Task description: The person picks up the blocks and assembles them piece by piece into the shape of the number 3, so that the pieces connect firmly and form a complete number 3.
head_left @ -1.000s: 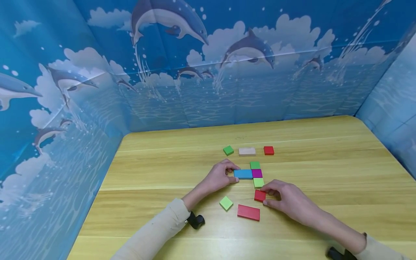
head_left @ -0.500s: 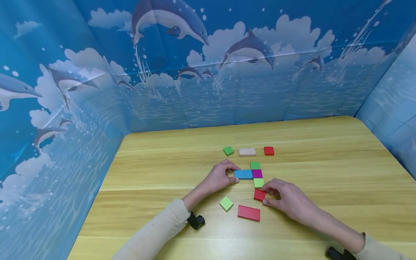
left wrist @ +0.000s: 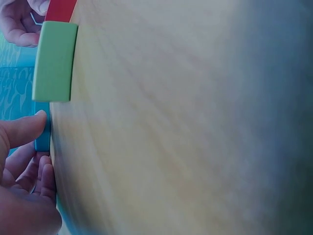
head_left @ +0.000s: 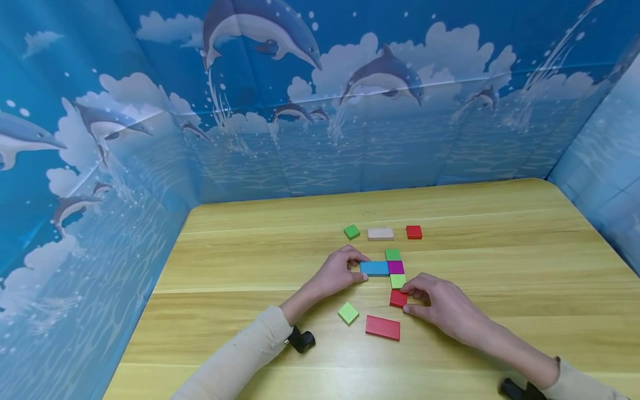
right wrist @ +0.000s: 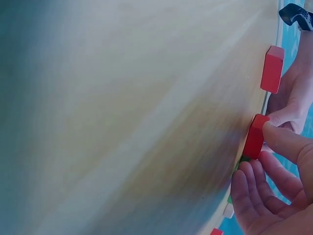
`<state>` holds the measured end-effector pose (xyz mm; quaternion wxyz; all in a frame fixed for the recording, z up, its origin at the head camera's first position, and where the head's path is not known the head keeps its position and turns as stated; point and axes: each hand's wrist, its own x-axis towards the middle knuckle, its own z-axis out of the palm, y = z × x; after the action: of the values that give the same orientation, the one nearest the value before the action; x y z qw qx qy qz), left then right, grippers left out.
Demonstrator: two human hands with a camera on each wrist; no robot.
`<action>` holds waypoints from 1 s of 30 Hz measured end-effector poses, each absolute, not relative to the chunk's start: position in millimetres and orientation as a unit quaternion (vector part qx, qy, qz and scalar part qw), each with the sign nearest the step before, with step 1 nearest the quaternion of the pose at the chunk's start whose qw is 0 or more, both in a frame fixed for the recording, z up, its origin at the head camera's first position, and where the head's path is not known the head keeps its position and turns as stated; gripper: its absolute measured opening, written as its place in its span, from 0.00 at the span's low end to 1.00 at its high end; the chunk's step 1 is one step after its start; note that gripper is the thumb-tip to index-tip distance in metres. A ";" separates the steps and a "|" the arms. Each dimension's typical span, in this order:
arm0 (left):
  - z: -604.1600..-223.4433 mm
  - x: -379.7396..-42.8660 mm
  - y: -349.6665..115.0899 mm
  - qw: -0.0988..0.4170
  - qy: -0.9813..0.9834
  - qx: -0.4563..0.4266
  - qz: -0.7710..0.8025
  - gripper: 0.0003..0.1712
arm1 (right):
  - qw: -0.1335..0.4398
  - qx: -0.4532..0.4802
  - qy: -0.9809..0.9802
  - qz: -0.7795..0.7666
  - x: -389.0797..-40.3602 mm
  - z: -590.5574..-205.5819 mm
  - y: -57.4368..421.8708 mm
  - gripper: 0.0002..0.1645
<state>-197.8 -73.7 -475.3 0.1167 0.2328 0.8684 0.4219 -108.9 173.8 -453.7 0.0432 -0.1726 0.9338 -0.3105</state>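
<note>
In the head view my left hand (head_left: pixel 340 270) pinches the left end of a flat blue rectangular block (head_left: pixel 374 269), thumb on its near side and index finger on its far side. That block's right end meets a purple square block (head_left: pixel 395 267). A green square (head_left: pixel 392 254) adjoins the purple one behind, and a light green square (head_left: pixel 398 281) adjoins it in front. Just nearer, my right hand (head_left: pixel 442 304) pinches a red square block (head_left: pixel 398 299) between thumb and index finger, its far edge right at the light green square. The right wrist view shows this red block (right wrist: pixel 256 136) under the thumb.
Behind the row lie a tilted green square (head_left: pixel 352 232), a pale pinkish rectangle (head_left: pixel 380 234) and another red square (head_left: pixel 414 232). Nearer the person are a turned light green square (head_left: pixel 348 313) and a red rectangle (head_left: pixel 382 328). A dolphin-print curtain (head_left: pixel 320 161) borders the wooden table (head_left: pixel 240 244).
My right hand has slid the red square block slightly away from me, closing the gap to the light green square. My left hand stays on the blue block.
</note>
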 end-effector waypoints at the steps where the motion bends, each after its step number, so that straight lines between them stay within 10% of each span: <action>1: -475.2 -197.8 -73.7 0.117 0.868 0.233 0.422 0.18 | 0.043 -0.173 0.934 -0.310 -108.9 -453.5 173.7 0.16; 30: -474.6 -197.7 -73.5 0.116 0.869 0.233 0.421 0.18 | 0.033 -0.170 0.929 -0.326 -109.9 -449.9 175.8 0.16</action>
<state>-197.7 -73.5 -474.6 0.1160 0.2329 0.8688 0.4214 -109.9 175.8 -449.9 0.0332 -0.1704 0.9293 -0.3258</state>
